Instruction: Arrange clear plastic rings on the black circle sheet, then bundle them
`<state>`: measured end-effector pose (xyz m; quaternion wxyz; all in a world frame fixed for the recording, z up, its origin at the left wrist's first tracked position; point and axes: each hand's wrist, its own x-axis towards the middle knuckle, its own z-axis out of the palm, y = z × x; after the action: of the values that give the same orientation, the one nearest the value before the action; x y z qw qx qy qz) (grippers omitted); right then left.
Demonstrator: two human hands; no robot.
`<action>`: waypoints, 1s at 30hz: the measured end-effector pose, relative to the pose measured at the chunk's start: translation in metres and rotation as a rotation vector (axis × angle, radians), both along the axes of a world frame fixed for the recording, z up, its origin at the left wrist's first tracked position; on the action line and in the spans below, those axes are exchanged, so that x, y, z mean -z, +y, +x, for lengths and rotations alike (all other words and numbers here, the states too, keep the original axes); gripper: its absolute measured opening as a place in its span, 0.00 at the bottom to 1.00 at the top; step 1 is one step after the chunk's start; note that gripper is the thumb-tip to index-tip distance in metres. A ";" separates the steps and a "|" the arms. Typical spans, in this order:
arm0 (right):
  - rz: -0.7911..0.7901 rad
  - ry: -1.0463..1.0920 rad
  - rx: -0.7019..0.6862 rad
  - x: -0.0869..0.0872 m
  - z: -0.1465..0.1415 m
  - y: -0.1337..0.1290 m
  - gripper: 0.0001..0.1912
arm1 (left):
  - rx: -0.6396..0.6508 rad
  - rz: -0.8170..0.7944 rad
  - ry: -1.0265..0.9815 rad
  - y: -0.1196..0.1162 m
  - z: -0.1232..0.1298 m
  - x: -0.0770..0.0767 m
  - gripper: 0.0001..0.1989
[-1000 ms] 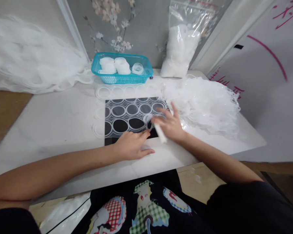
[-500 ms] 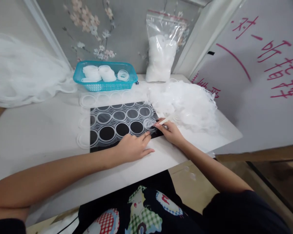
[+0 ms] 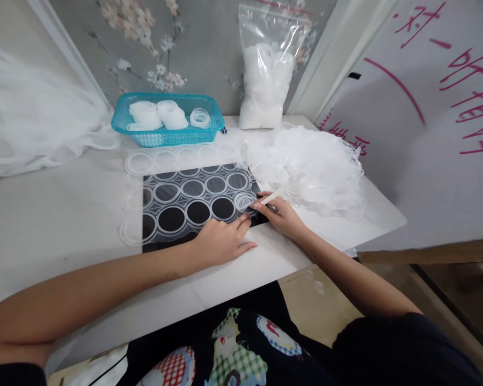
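Observation:
A clear frosted sheet (image 3: 180, 199) with rows of ring outlines lies over a black board (image 3: 155, 247) on the table. Several circles along its near row show plain black. My left hand (image 3: 220, 242) rests flat at the sheet's near edge, index finger stretched to the right and thumb apart. Between the fingertips of my right hand (image 3: 280, 217) is a slim white stick-like tool (image 3: 274, 196), its tip low at the sheet's right end. Beside that tip, several loose clear rings (image 3: 243, 201) lie together on the near row's last circle.
Behind the sheet stands a blue plastic basket (image 3: 167, 138) holding bundled white rings. A zip bag (image 3: 263, 91) full of white pieces leans at the back. A heap of clear scraps (image 3: 309, 169) covers the right side; another white pile (image 3: 36, 115) is at left. A whiteboard (image 3: 438, 182) stands right.
The view has shifted slightly, so the basket and bag appear a little higher. Both hands keep nearly the same place against the sheet.

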<state>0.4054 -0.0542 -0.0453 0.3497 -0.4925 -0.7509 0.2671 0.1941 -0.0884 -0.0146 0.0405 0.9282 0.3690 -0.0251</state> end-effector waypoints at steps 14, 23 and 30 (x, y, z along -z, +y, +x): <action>0.536 -0.459 0.071 -0.025 0.008 0.046 0.13 | -0.051 -0.221 -0.090 0.005 0.002 -0.012 0.36; 0.461 -0.340 0.696 -0.073 0.055 0.128 0.17 | 0.036 -0.208 -0.119 0.012 -0.013 -0.023 0.28; 0.063 0.004 0.342 -0.054 0.002 0.090 0.20 | -0.061 -0.054 -0.056 0.019 -0.032 -0.028 0.23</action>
<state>0.4071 0.0362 0.0086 0.4066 -0.6014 -0.6635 0.1808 0.1623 -0.0698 0.0133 0.0763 0.9155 0.3950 -0.0079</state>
